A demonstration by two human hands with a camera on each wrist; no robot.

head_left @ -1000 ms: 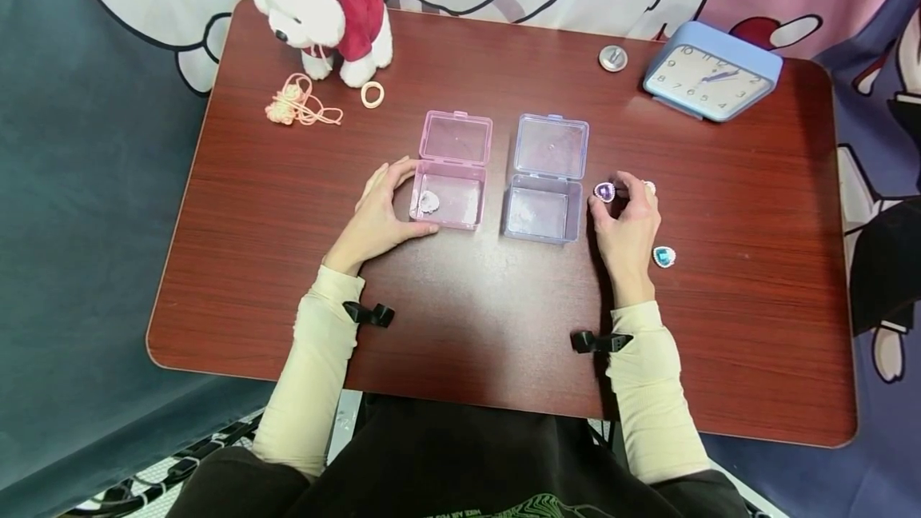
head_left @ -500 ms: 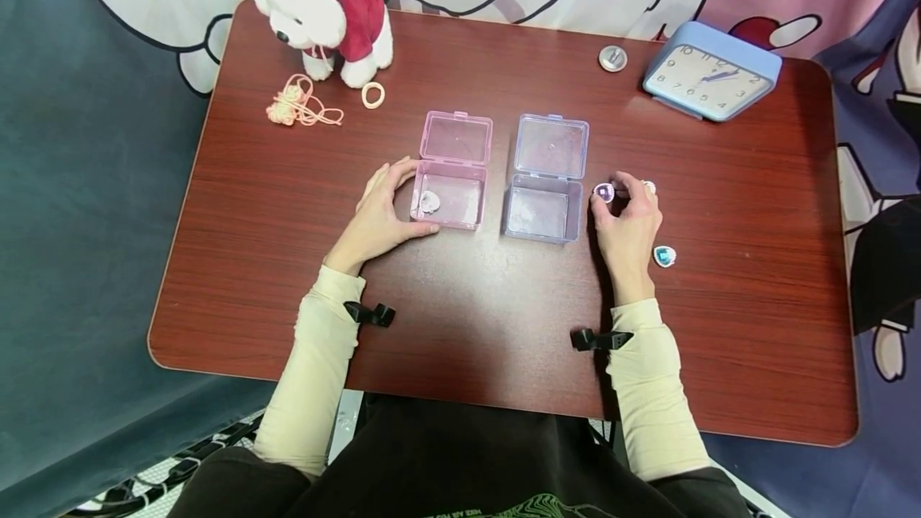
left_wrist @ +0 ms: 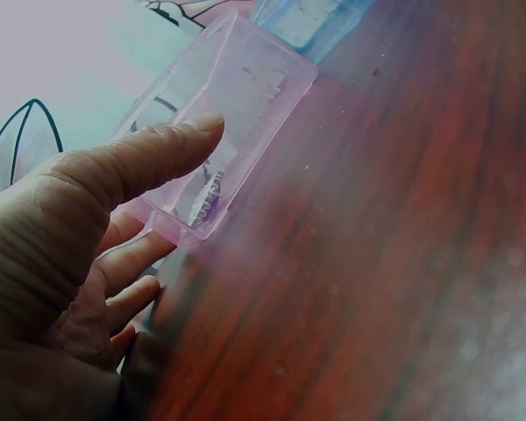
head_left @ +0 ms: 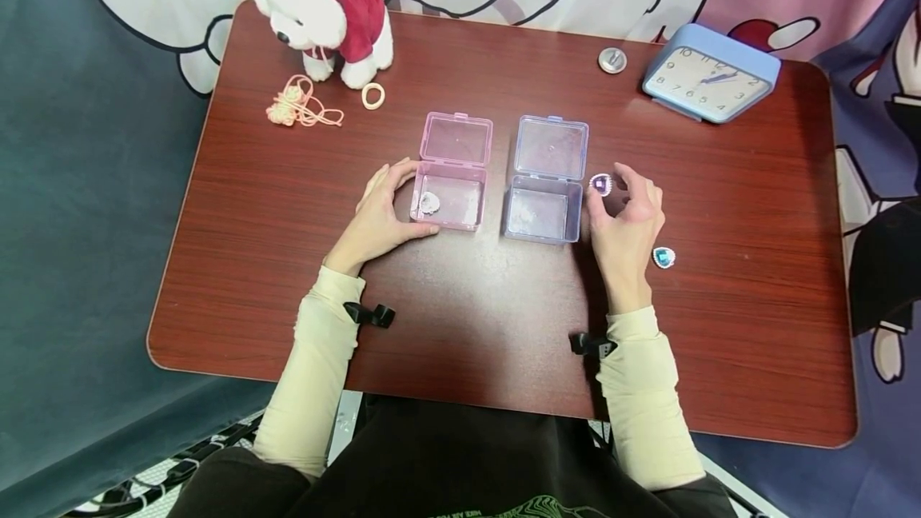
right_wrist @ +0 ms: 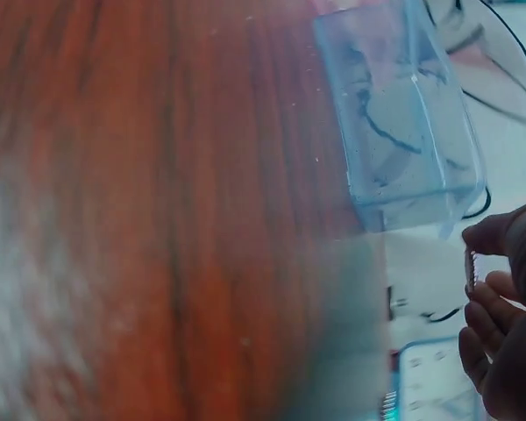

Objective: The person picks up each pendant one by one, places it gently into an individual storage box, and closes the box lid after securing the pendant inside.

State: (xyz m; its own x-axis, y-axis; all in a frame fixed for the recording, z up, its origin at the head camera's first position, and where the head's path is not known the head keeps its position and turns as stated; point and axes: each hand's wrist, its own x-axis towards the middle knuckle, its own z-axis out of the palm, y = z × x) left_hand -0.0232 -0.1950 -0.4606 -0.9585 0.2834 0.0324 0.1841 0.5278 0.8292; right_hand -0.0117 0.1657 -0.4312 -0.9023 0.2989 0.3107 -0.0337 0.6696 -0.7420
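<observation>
Purple gem [head_left: 600,184]: small faceted stone in a pale beaded rim, pinched between thumb and fingertips of right hand [head_left: 626,222], just right of centre frame, held just beside the right wall of blue box [head_left: 541,213]. Seen edge-on between the fingertips in the right wrist view [right_wrist: 471,267].
Handling, by judgement: very light, rigid, hard; smooth facets likely slippery, beaded rim the surer purchase. Best taken by opposite edges of the rim, not by the faces. Easily dropped or flicked away; no great force needed.
Left hand [head_left: 381,218]: fingers loosely curved round the left wall of pink box [head_left: 448,202], thumb against the near wall, steadying rather than lifting.
Pink box: lid open, one pale gem [head_left: 429,201] inside at its left end.
Blue box: lid open, contents unclear through the plastic.
Teal gem [head_left: 663,257]: lying loose on table [head_left: 504,318], right of the right wrist, apart from it.
Upper frame: plush dog [head_left: 320,10], clock [head_left: 711,74].
</observation>
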